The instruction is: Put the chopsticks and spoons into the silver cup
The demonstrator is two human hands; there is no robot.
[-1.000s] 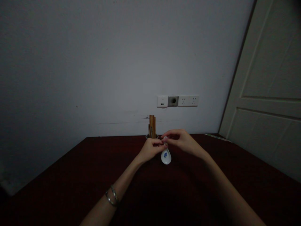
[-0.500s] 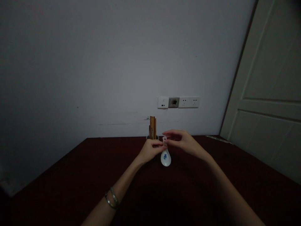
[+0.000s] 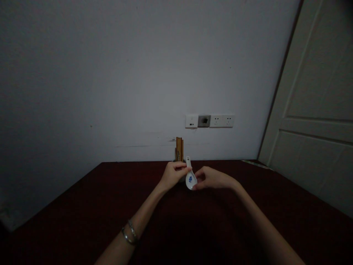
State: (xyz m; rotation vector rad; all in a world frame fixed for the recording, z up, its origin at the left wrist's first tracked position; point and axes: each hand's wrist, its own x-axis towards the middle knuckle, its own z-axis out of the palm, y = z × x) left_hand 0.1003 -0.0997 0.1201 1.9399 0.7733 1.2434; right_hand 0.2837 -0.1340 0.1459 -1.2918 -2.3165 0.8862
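Observation:
A white soup spoon (image 3: 191,180) with a blue mark in its bowl is held between my two hands, handle up and leaning slightly left. My left hand (image 3: 173,175) pinches it where the handle meets the bowl. My right hand (image 3: 211,178) grips the lower right rim of the bowl, its thumb near the tip and its fingers partly behind. Close behind my left hand, several wooden chopsticks (image 3: 179,149) stand upright in a holder that is mostly hidden.
The dark red table (image 3: 132,184) runs back to a grey wall (image 3: 138,73) with a row of sockets and a switch (image 3: 209,121). A pale door (image 3: 317,110) stands at the right. A thin strip (image 3: 257,164) lies along the table's back right edge.
My right hand has moved down from the spoon's handle to its bowl. The spoon has shifted slightly left and up and tilts more, with its handle top leaning left. My left hand keeps its pinch.

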